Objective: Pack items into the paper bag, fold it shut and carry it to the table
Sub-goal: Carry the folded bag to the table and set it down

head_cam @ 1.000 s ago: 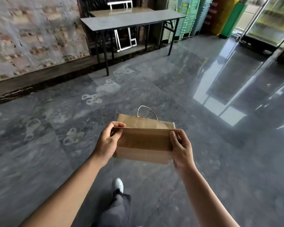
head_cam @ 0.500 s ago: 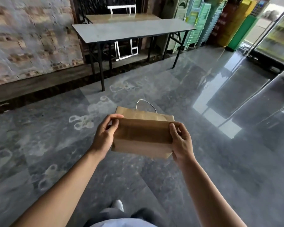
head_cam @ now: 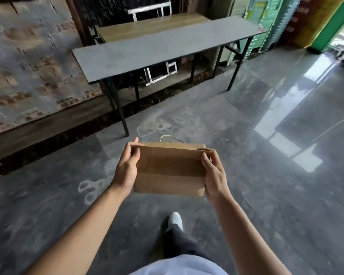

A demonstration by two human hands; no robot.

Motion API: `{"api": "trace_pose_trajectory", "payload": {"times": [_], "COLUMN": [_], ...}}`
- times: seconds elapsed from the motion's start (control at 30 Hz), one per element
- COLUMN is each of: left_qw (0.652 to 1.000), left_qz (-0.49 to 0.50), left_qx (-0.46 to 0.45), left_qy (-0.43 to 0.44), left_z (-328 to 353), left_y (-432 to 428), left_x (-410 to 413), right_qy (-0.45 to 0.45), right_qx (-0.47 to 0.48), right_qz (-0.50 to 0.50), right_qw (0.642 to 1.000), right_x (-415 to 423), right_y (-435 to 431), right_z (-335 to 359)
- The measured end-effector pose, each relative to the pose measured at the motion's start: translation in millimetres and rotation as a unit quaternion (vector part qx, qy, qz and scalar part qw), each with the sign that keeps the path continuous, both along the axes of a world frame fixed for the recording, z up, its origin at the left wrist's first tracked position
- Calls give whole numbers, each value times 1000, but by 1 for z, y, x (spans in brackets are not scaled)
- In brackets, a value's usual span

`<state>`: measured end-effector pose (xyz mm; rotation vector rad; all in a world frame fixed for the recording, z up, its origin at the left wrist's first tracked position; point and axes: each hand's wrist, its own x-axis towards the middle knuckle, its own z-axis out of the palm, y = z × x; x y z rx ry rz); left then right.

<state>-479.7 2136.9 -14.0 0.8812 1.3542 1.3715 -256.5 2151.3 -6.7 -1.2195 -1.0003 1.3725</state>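
I hold a brown paper bag [head_cam: 170,171] in front of me at waist height, its top folded over and a thin cord handle sticking up behind. My left hand [head_cam: 126,167] grips the bag's left edge and my right hand [head_cam: 214,174] grips its right edge. The bag's contents are hidden. Ahead stands a long grey table [head_cam: 157,48] with black legs, its top bare, a few steps away.
A second wooden table [head_cam: 147,26] stands behind the grey one against a dark wall. Stacked coloured crates [head_cam: 270,22] rise at the right. A worn brick wall [head_cam: 28,62] runs along the left. The floor is shiny grey stone; my white shoe [head_cam: 175,220] steps forward.
I have walked closer to the grey table, which now looks larger and nearer. The bag stays held in both hands in the same grip.
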Motion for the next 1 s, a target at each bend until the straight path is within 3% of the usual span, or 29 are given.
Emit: {"api": "trace_pose_trajectory", "payload": {"times": [0.23, 0.57, 0.7, 1.0], "left_qw": [997, 989, 986, 984], "left_qz": [64, 131, 145, 175], "left_qx": [21, 14, 25, 4], "left_qy": [-36, -67, -78, -24], "left_z": [27, -18, -4, 2], "left_y": [203, 519, 666, 890], "left_x": [-48, -128, -165, -212], "right_qy": [-41, -92, -138, -169], "right_qx": [-15, -13, 22, 6], "right_qz": [81, 111, 128, 171], "right_qw": [996, 989, 982, 971], "right_x": [-42, -136, -173, -229], "right_y": [240, 564, 706, 964], "right_z": [45, 7, 21, 11]}}
